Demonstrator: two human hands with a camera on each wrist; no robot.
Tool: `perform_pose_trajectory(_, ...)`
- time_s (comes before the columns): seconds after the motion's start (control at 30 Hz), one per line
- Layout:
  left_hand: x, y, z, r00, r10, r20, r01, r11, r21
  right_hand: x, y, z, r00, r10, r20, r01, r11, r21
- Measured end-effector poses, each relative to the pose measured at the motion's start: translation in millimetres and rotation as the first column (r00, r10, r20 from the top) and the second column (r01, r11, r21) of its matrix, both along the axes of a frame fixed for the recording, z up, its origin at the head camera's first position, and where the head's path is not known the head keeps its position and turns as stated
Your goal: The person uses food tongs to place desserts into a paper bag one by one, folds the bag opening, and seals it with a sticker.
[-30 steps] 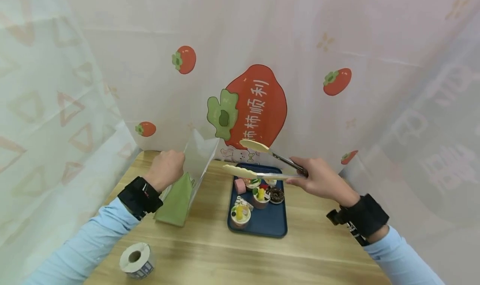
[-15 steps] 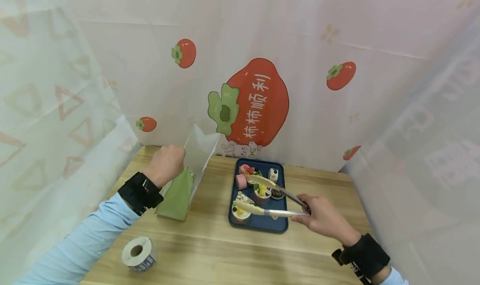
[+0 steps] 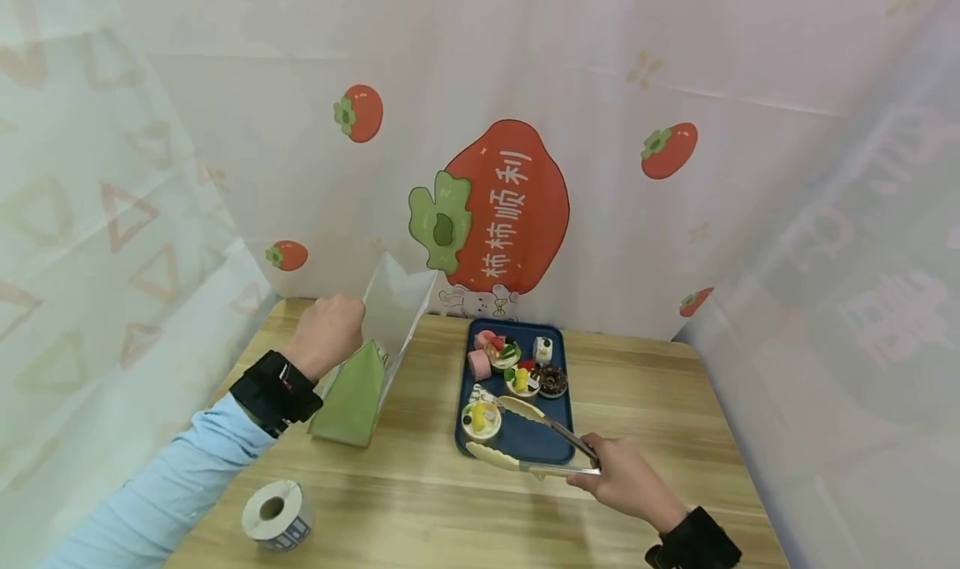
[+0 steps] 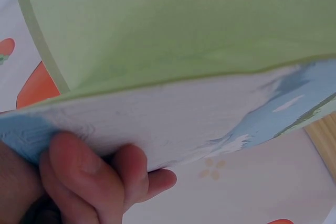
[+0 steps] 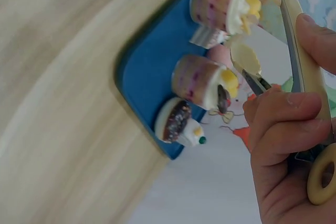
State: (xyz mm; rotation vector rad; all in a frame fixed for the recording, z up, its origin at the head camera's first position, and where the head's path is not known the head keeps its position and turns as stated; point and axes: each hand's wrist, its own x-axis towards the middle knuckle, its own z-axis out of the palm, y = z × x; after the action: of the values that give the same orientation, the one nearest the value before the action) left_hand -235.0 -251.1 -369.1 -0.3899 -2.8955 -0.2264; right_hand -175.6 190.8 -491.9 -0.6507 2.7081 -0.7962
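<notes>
My left hand [image 3: 335, 332] pinches the top edge of a green and white paper bag [image 3: 354, 392] standing on the wooden table [image 3: 660, 402]. In the left wrist view my fingers [image 4: 89, 174] curl round the edge of the bag [image 4: 184, 35]. My right hand [image 3: 617, 476] grips cream-tipped metal tongs [image 3: 536, 444] by their rear end. The tongs' arms are spread, with their tips beside the front cup cake [image 3: 481, 421] on the blue tray [image 3: 543, 448]. In the right wrist view my hand [image 5: 286, 150] holds the tongs [image 5: 294, 51] above the tray [image 5: 149, 82].
The tray also holds a second cup cake [image 3: 521, 382], a chocolate doughnut [image 3: 553, 381], a pink roll [image 3: 479, 364] and other small sweets. A roll of labels [image 3: 276, 515] lies at the front left. Printed curtains [image 3: 487, 211] close in the table on three sides.
My right hand has brought the tongs down from above the tray's far end to its near end. The left hand has stayed on the bag.
</notes>
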Motion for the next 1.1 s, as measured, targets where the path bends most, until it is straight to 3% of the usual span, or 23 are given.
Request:
perform_pose_trajectory(0.47,1.6,1,-0.1,1.000,-0.009,-0.004,0.009,1.000,0.013,7.7,-20,-37.5,0.997,-0.076,-0.033,0.074,0.996,-0.049)
perform_pose_trajectory(1.1,2.2,0,-0.5,1.000,-0.010,-0.021,0.010,1.000,0.005,9.8,-30,-58.8,0.973,-0.102,-0.207,0.104,0.995,0.002)
